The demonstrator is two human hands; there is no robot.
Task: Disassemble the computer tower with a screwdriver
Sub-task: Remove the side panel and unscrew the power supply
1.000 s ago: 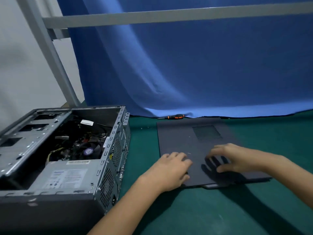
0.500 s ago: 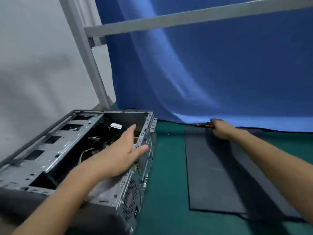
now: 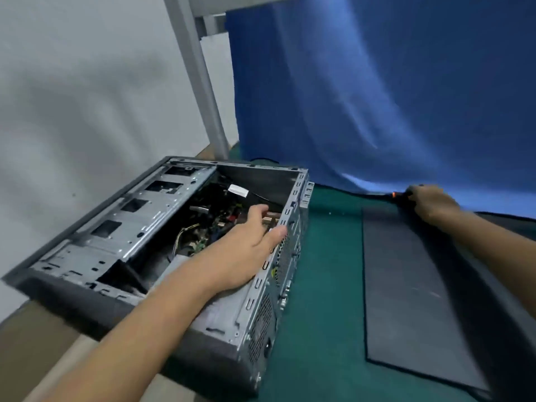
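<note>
Head view, looking down over a green counter (image 3: 324, 285). At far left, a pale wall, then a computer tower (image 3: 95, 236) lying on its side with the open face up.

Inside the tower, from left:
- a grey metal drive cage (image 3: 139, 216) with cut-out slots
- a tangle of cables (image 3: 185, 233) over a circuit board
- a white label (image 3: 238, 190) toward the back
- a grey power supply (image 3: 220, 311) at the near end, partly hidden under the forearm

Left hand (image 3: 240, 256) over the open tower, fingers straight and reaching in above the board, thumb spread out beside the perforated rear wall. Contact with any part inside impossible to tell.

Behind the tower, a slanted grey metal post (image 3: 203, 91), then a blue cloth (image 3: 377, 97) hanging as a backdrop.

Right of the tower, a strip of bare counter, then a dark side panel (image 3: 406, 285) lying flat.

At far right, past the panel's far end, right hand (image 3: 432, 203) curled around the handle of a black-and-orange screwdriver (image 3: 401, 196), low at the foot of the cloth, well apart from the tower and the left hand.
</note>
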